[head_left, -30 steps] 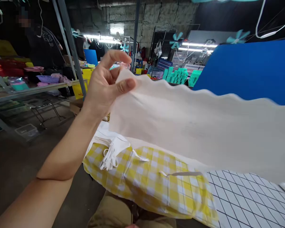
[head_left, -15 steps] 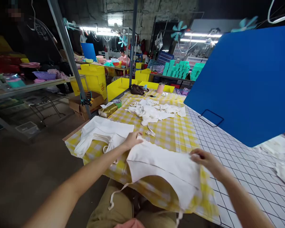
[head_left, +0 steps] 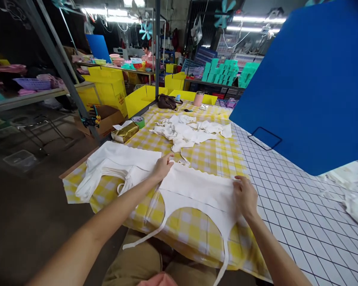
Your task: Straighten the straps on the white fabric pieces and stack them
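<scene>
A white camisole [head_left: 197,184] lies spread on the yellow checked cloth [head_left: 193,230], its scalloped edge away from me and its thin straps trailing toward my lap. My left hand [head_left: 162,167] pinches its far left corner. At the right edge, my right hand [head_left: 246,196] has its fingers curled onto the fabric; the fingertips are partly hidden. Left of my left hand sits a stack of folded white garments [head_left: 122,157]. Farther back is a loose heap of white garments [head_left: 186,133].
A blue board [head_left: 310,91] hangs over the white gridded tabletop [head_left: 286,206] on my right. Along the back stand a dark bag [head_left: 166,101] and a pink cup [head_left: 198,98]. A gold tissue pack [head_left: 125,132] and green tape roll [head_left: 138,121] lie near a metal post [head_left: 59,75].
The camisole has come down flat on the cloth and its straps have straightened. My right hand has shifted slightly left and up. The view has tilted down a little.
</scene>
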`<act>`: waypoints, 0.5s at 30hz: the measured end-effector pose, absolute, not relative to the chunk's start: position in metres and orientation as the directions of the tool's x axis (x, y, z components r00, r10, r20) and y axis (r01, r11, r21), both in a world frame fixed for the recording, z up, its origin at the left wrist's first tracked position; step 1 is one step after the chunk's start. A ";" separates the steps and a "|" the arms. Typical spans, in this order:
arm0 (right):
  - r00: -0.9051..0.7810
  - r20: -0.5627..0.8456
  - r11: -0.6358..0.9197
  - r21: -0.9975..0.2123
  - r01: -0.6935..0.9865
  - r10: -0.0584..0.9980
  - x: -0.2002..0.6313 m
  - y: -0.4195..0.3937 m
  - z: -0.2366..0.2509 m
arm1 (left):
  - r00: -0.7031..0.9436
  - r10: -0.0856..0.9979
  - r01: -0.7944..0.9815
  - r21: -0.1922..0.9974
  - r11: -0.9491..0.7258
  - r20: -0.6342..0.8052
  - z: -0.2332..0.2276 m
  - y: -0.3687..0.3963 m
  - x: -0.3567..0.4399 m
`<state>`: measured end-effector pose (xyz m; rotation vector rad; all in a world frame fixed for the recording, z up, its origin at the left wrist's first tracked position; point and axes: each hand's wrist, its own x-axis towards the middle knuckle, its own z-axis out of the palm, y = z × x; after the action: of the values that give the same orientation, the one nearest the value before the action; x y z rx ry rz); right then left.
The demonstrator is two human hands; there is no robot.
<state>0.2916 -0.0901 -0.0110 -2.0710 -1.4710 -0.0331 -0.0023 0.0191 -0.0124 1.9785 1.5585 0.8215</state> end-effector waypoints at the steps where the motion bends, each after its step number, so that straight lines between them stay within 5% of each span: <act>1: 0.349 0.373 -0.190 -0.401 0.896 0.860 0.292 -0.087 -0.015 | 0.171 0.974 0.707 0.670 -0.228 0.151 -0.015 0.022 0.001; 9: 0.261 0.300 -0.197 -0.228 0.954 0.917 0.305 -0.075 -0.035 | 0.231 0.963 0.785 0.559 -0.269 0.138 -0.032 0.028 0.008; 15: 0.339 0.276 -0.298 -0.178 0.938 0.900 0.306 -0.080 -0.028 | 0.329 0.936 0.907 0.232 -0.350 0.128 -0.022 0.018 0.013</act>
<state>0.3055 -0.0799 -0.0284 -2.3020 -1.6384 -0.1771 0.0133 0.0176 -0.0219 2.4615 1.7165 0.3629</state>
